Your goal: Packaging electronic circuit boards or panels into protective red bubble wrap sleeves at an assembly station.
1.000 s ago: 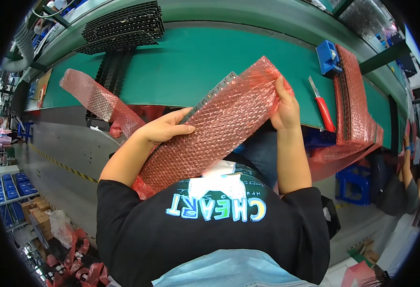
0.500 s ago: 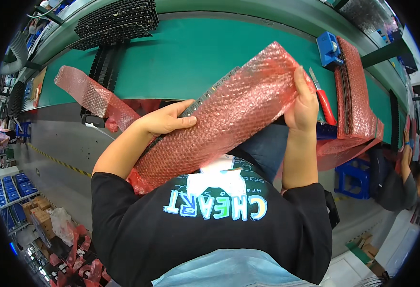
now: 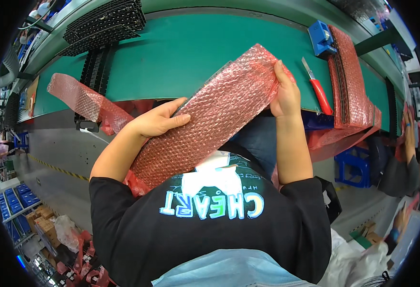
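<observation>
A long strip of pink-red bubble wrap [image 3: 205, 122] is held slantwise in front of my chest, wrapped around a flat board whose thin dark edge shows along the upper left side. My left hand [image 3: 158, 118] grips the package near its lower left part, thumb on top and fingers behind the edge. At the upper right end my right hand [image 3: 286, 93] is closed on the gathered wrap. To the right of that hand lies a red-handled utility knife [image 3: 321, 95], blade out. Another loose length of bubble wrap [image 3: 78, 93] trails off the bench edge at the left.
The green bench [image 3: 171, 43] carries black perforated racks [image 3: 102, 28] at the back left. At the right stand a blue tape dispenser [image 3: 321, 40] and a stack of bubble-wrapped boards [image 3: 351, 76]. Below are a blue stool [image 3: 353, 167] and, farther right, a co-worker's hand [image 3: 409, 131].
The package has turned slightly in my hands, so less of the board's edge shows and its parts are no longer visible. Another person's hand now appears at the lower right.
</observation>
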Demonstrator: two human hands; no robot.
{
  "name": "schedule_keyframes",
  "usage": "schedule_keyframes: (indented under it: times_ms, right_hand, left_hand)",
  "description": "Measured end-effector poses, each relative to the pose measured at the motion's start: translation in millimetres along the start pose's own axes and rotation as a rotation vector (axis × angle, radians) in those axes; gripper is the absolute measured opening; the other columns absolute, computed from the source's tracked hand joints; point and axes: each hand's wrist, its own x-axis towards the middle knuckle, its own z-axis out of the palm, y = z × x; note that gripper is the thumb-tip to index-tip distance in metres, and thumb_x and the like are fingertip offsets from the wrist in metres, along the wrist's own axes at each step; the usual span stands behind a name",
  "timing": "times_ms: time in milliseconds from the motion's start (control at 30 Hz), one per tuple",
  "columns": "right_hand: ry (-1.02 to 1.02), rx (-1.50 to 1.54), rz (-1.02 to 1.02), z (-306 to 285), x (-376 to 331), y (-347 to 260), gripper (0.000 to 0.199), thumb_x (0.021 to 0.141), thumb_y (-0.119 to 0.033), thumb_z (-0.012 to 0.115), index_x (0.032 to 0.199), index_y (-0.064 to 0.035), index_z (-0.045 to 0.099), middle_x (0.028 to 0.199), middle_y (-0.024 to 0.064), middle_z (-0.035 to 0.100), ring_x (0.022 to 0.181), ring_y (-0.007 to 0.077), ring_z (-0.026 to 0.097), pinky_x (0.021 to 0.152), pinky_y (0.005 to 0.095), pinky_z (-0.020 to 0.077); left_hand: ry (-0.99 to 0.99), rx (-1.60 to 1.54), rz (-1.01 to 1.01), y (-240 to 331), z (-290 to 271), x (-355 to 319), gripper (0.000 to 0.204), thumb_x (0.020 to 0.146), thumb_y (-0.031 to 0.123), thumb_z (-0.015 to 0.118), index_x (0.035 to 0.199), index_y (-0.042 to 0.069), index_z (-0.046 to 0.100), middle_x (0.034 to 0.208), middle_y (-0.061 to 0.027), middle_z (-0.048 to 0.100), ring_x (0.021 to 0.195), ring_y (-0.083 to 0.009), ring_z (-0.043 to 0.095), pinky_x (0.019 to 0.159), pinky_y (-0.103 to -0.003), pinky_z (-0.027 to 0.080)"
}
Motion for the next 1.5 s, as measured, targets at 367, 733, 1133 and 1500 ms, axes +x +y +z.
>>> schedule_keyframes:
  times_ms: [367,733,1133,1500]
  right_hand:
    - [-0.081,0.06,-0.003,-14,1,3,0.023,0.097,-0.016,0.062,0.107,0.0041,0.067,0.101,0.0137,0.072,0.087,0.0181,0.07,0.072,0.0242,0.0563]
    - [0.018,-0.153,0.018,-10,-6,7,0.02,0.089,-0.009,0.069,0.105,0.0037,0.069,0.098,0.0128,0.072,0.085,0.0189,0.07,0.074,0.0253,0.0554]
    - [-0.162,-0.19,0.247,-27,-3,20,0.043,0.098,-0.037,0.056,0.112,0.0029,0.067,0.099,0.0146,0.072,0.086,0.0209,0.071,0.073,0.0294,0.0565]
    - [-0.361,0.079,0.123,-9,-39,63,0.064,0.094,-0.053,0.056,0.136,-0.0048,0.051,0.118,0.0128,0.067,0.105,0.0237,0.067,0.091,0.0361,0.0522]
  left_hand:
    - [-0.007,0.065,0.023,11,6,0,0.048,0.1,0.013,0.054,0.143,-0.001,0.041,0.133,-0.0154,0.057,0.115,-0.0213,0.059,0.098,-0.031,0.046]
    - [0.018,0.037,0.015,5,6,0,0.048,0.099,0.012,0.053,0.144,-0.001,0.041,0.133,-0.0153,0.057,0.113,-0.0193,0.06,0.096,-0.029,0.048]
    - [0.058,-0.105,0.146,-3,2,-1,0.047,0.099,0.009,0.053,0.144,-0.001,0.041,0.132,-0.0151,0.059,0.111,-0.0189,0.062,0.093,-0.027,0.05]
    - [0.135,-0.195,0.024,-5,-7,-1,0.052,0.097,0.008,0.054,0.146,0.0,0.039,0.133,-0.0144,0.059,0.112,-0.0191,0.062,0.095,-0.026,0.05]
